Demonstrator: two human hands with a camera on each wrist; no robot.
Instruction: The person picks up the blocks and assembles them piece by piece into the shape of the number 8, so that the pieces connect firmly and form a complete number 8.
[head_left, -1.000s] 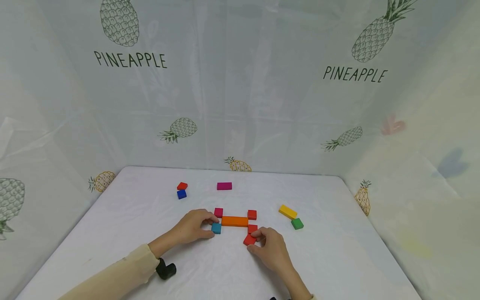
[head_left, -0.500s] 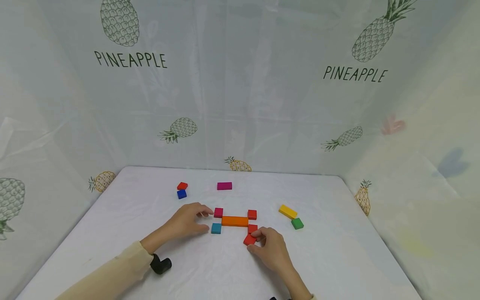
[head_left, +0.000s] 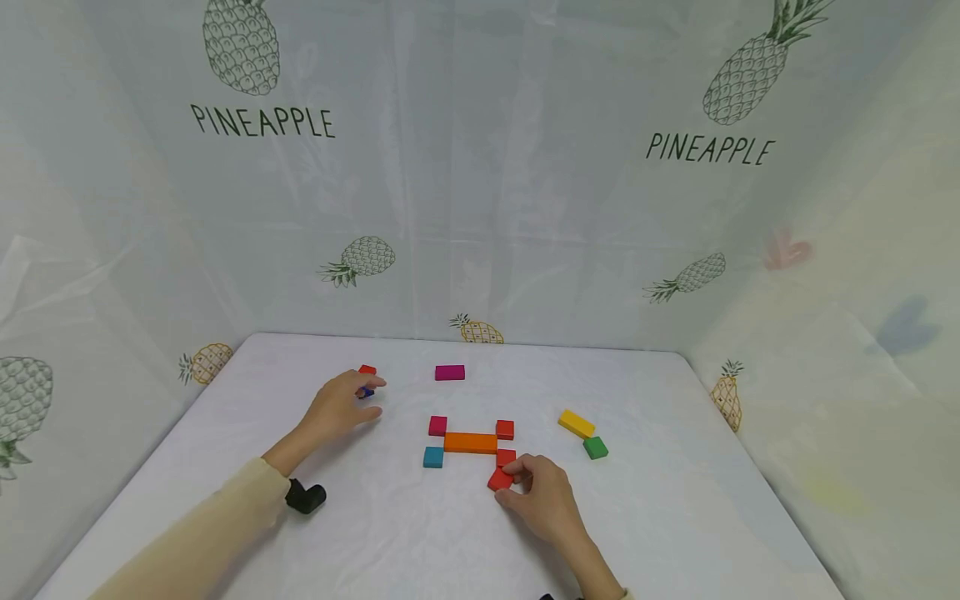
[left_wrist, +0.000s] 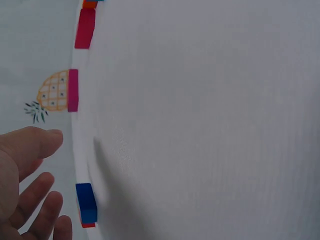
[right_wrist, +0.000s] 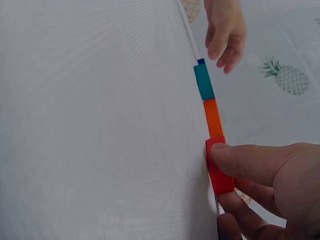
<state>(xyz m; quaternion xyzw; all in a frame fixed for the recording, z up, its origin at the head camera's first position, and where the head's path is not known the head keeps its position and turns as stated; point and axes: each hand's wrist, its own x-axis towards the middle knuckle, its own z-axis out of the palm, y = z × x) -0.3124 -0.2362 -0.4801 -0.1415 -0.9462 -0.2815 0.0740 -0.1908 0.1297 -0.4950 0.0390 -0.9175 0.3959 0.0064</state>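
Observation:
My left hand (head_left: pixel 335 408) hovers over the table near a blue block (head_left: pixel 366 392) and a red block (head_left: pixel 367 369) at the back left, fingers apart and nothing held. In the left wrist view the blue block (left_wrist: pixel 86 202) lies beyond the fingertips. My right hand (head_left: pixel 542 498) pinches a red block (head_left: pixel 500 479) between thumb and fingers, its far corner at another red block (head_left: pixel 506 457). A long orange block (head_left: pixel 470 443) lies in the middle. Around its ends sit a teal block (head_left: pixel 433 457), a crimson block (head_left: pixel 438 426) and a further red block (head_left: pixel 506 429).
A magenta block (head_left: pixel 450 372) lies toward the back of the white table (head_left: pixel 390 542). Off to the right, a yellow block (head_left: pixel 577 423) touches or nearly touches a green block (head_left: pixel 596 447). A pineapple-print curtain (head_left: pixel 510 183) stands behind the table.
My left hand has let go of the teal block and moved back and to the left, now partly covering the blue and red blocks there. The right hand has stayed in place.

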